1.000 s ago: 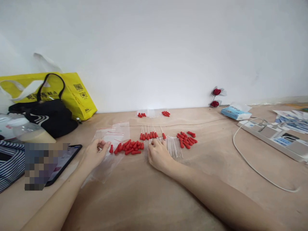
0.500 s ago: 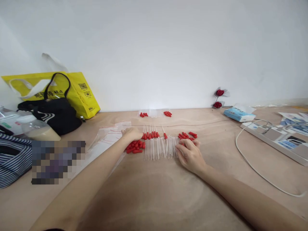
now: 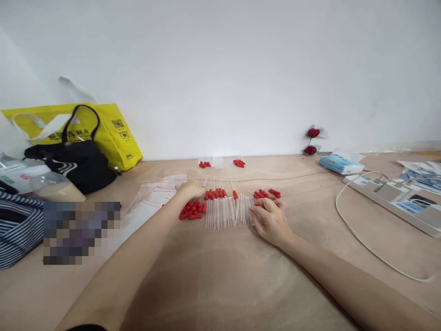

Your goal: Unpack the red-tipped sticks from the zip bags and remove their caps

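Clear thin dropper tubes point(image 3: 220, 216) lie side by side in a row on the table. Several tubes fitted with red rubber bulbs point(image 3: 216, 194) lie behind that row, tips pointing away, and one more capped dropper point(image 3: 235, 195) lies apart to their right. My left hand point(image 3: 190, 189) is curled just behind a pile of loose red bulbs point(image 3: 193, 210); its fingertips are hidden. At the row's right end, my right hand point(image 3: 271, 220) has thumb and forefinger drawn together against the tubes, and what they hold is unclear. More loose bulbs point(image 3: 264, 193) lie behind this hand.
Plastic zip bags point(image 3: 151, 195) lie left of the pile. A small bag point(image 3: 220, 162) with red bulbs is near the wall. Left stand a yellow bag point(image 3: 120, 138), a black bag point(image 3: 89, 165) and a bottle point(image 3: 57, 184). Right are a tissue pack point(image 3: 341, 163) and a power strip point(image 3: 427, 220).
The view has shifted slightly. Both hands stay in nearly the same places, the left wrist a little turned. The tubes and bulbs look unchanged.
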`<state>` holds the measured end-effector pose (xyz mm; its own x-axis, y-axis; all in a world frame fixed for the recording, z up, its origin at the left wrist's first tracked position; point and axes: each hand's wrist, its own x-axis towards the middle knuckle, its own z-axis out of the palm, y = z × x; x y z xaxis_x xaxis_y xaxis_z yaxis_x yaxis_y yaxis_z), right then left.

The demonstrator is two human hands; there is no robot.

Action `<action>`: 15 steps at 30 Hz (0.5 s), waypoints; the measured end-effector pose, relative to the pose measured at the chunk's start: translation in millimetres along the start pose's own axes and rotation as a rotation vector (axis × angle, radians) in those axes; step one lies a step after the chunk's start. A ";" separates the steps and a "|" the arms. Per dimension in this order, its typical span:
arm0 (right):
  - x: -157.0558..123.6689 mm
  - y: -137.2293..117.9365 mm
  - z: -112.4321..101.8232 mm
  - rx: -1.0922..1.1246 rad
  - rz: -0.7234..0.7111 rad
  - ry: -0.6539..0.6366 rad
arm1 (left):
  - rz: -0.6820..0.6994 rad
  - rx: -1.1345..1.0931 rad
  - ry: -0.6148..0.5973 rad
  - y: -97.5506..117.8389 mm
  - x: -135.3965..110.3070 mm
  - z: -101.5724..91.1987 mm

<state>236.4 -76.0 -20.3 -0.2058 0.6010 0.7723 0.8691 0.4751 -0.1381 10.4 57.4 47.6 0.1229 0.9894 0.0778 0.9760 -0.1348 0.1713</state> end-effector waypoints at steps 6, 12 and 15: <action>2.9 -4.1 -2.2 -0.005 0.002 0.076 | 0.161 0.089 0.188 0.1 -65.7 -10.4; 8.2 -24.9 0.7 -0.019 -0.193 0.007 | 0.699 0.124 0.557 -6.7 -119.8 18.7; 10.7 -32.2 8.7 0.000 -0.243 -0.050 | 0.783 0.094 0.625 -5.5 -126.1 30.0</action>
<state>202.3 -79.4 -13.0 -0.4306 0.4999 0.7515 0.7913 0.6096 0.0479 -5.1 -64.9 7.4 0.6460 0.4137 0.6415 0.6742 -0.7033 -0.2254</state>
